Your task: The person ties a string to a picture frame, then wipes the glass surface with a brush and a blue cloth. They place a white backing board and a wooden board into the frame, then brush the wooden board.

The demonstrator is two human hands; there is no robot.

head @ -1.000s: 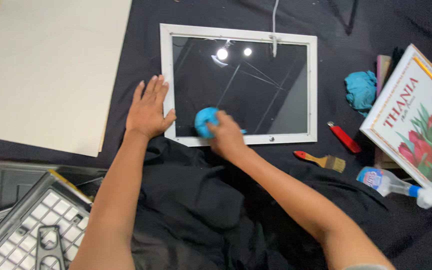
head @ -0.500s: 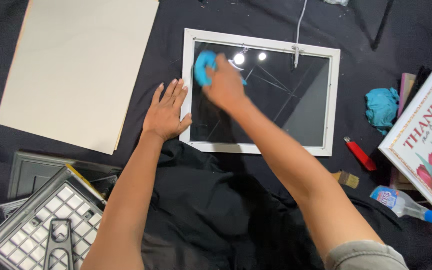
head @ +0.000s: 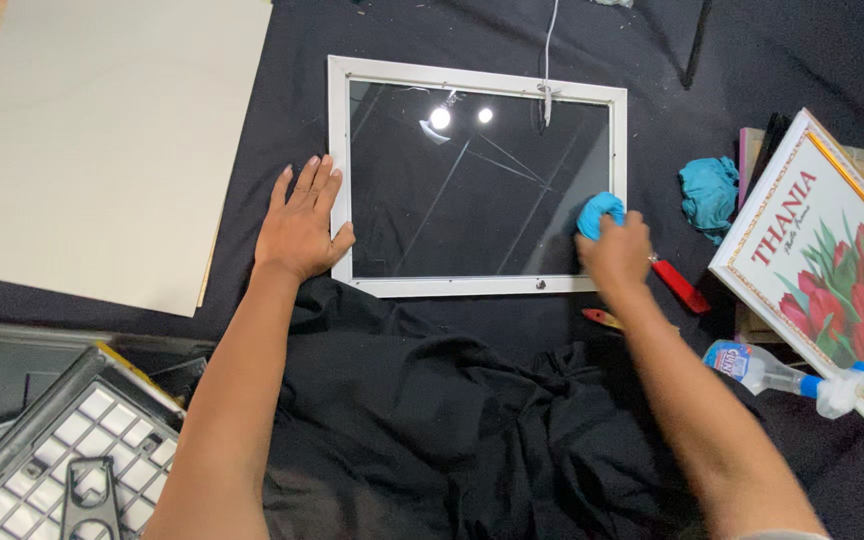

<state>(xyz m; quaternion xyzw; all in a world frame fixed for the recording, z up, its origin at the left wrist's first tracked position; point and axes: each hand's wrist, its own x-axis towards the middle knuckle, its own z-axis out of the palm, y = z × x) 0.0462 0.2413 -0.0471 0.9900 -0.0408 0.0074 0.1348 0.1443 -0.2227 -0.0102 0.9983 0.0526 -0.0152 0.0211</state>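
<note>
A white picture frame (head: 472, 75) with a dark glass pane (head: 472, 195) lies flat on a black cloth. My left hand (head: 300, 225) rests flat, fingers spread, against the frame's left edge. My right hand (head: 614, 250) presses a small blue cloth (head: 597, 212) onto the glass at the frame's lower right corner. Two ceiling lights reflect in the upper part of the pane.
A pale board (head: 102, 130) lies at the left. A second blue cloth (head: 709, 195), a red-handled tool (head: 680, 288), a brush (head: 602, 319), a spray bottle (head: 777, 373) and a tulip picture (head: 822, 265) sit at the right. Grid-patterned frames (head: 62, 450) are stacked at the lower left. Bunched black fabric (head: 432, 430) lies in front.
My right hand swept the blue cloth from the glass's lower left to its upper left, then across to the lower right corner. My left hand stayed on the frame's left edge.
</note>
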